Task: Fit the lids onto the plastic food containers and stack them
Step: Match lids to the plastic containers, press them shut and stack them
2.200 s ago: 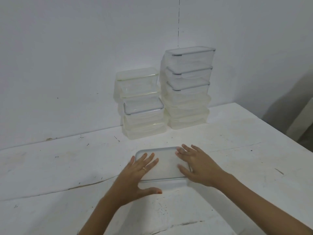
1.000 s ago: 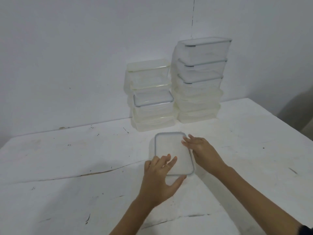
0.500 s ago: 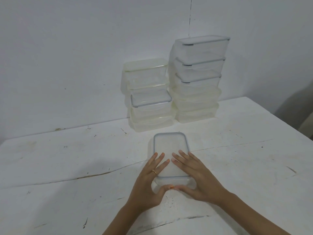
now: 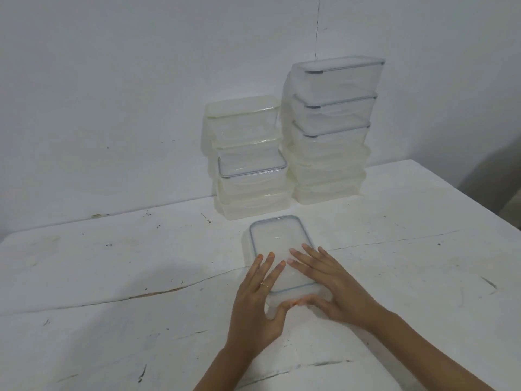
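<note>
A clear rectangular container with a grey-rimmed lid [image 4: 277, 239] lies on the white table, its long side pointing away from me. My left hand [image 4: 258, 294] rests flat on the lid's near left part, fingers straight, thumb against the near end flap. My right hand [image 4: 329, 280] lies flat on the near right part, its thumb also at the near end. Two stacks of lidded containers stand against the wall: a shorter left stack [image 4: 248, 159] and a taller right stack [image 4: 329, 128].
The white table [image 4: 112, 277] is scratched and cracked, with its right edge [image 4: 479, 198] dropping off towards a dark floor. A white wall rises right behind the stacks.
The container was turned from lying sideways to pointing away from me. Both hands moved from its sides to its near end and now press flat on the lid.
</note>
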